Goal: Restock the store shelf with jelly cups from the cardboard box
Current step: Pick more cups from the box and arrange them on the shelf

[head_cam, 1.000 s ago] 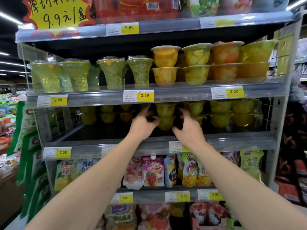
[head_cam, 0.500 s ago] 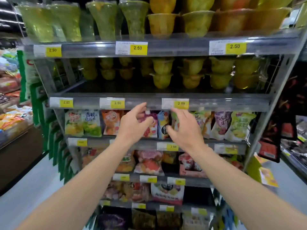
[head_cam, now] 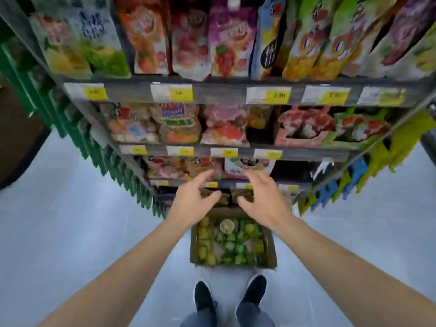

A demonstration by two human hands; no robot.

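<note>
Left hand (head_cam: 191,201) and right hand (head_cam: 264,201) both empty, fingers loosely spread, apart from each other, above far edge of cardboard box (head_cam: 270,253). Box on floor (head_cam: 70,232) just beyond shoes (head_cam: 204,296), holding green and yellow jelly cups (head_cam: 230,246). Store shelf (head_cam: 221,92) beyond.

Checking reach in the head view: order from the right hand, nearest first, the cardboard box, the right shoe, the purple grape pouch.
From the right hand:
1. Cardboard box, just below it.
2. Right shoe, on the floor.
3. Purple grape pouch, top shelf.
</note>
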